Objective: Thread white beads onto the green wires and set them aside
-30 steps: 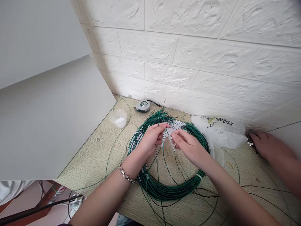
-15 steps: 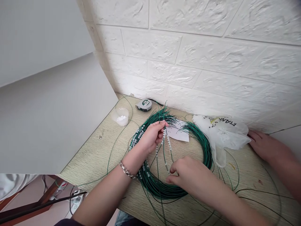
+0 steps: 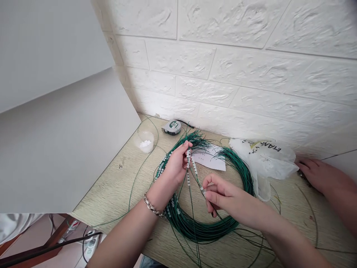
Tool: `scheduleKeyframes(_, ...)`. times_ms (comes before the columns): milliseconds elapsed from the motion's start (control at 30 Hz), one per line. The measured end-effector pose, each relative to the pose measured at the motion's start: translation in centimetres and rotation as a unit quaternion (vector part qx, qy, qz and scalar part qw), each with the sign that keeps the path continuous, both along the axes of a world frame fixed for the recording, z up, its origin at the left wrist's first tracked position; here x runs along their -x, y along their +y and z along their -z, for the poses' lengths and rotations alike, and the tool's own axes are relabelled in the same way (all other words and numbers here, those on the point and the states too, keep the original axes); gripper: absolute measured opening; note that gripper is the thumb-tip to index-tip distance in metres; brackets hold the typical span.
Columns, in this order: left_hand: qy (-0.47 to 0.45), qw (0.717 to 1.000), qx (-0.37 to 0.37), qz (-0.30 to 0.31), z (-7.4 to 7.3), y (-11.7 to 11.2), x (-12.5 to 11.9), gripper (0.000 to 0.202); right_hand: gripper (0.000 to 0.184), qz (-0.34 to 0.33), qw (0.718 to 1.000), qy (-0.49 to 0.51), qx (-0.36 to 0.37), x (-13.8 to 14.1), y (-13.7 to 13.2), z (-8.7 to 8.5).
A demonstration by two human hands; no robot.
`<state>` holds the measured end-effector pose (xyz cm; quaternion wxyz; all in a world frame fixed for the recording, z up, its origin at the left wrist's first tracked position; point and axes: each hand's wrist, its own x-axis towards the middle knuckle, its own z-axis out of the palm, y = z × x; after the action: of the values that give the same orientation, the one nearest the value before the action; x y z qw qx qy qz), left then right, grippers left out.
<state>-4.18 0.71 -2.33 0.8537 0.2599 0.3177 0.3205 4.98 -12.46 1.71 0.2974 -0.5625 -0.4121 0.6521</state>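
Note:
My left hand (image 3: 176, 163), with a chain bracelet at the wrist, pinches a few green wires (image 3: 191, 201) near their upper ends. Small white beads (image 3: 194, 165) are threaded in rows on these wires, hanging just below the fingertips. Lower and to the right, my right hand (image 3: 223, 191) has thumb and forefinger closed on a strand of the same wires, at a small group of white beads. Both hands are over a large coil of green wire (image 3: 206, 232) lying on the table, with more white beads along its left side.
On the wooden table (image 3: 117, 186) stand a clear cup of white beads (image 3: 146, 142) and a tape measure (image 3: 171, 127). A paper slip (image 3: 212, 158) lies inside the coil. At right are a plastic bag (image 3: 267, 158) and another person's hand (image 3: 315, 171). A white brick-patterned wall (image 3: 212, 89) rises behind.
My right hand has moved up slightly and closed on a beaded strand. My left hand has shifted a little to the left with the wires.

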Motion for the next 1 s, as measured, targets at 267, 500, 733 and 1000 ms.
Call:
scheduleKeyframes(267,-0.005,0.999,0.032,-0.019,0.0,0.1,-0.1,0.015,0.033,0.034,0.998,-0.048,-0.004,0.1,-0.4,-0.5)
scheduleKeyframes(500,-0.007,0.999,0.039,-0.024,0.0,0.1,-0.1,0.014,0.043,0.071,0.994,-0.086,-0.015,-0.3,-0.8,-0.6)
scheduleKeyframes(733,-0.005,0.998,0.051,-0.029,0.0,0.3,-0.2,0.012,0.041,0.068,0.979,-0.190,-0.032,-0.5,-1.1,-0.7)
scheduleKeyframes(1000,-0.019,0.997,0.063,-0.028,-0.1,0.3,-0.2,0.011,0.039,0.040,0.973,-0.218,-0.064,-0.5,-0.9,-0.6)
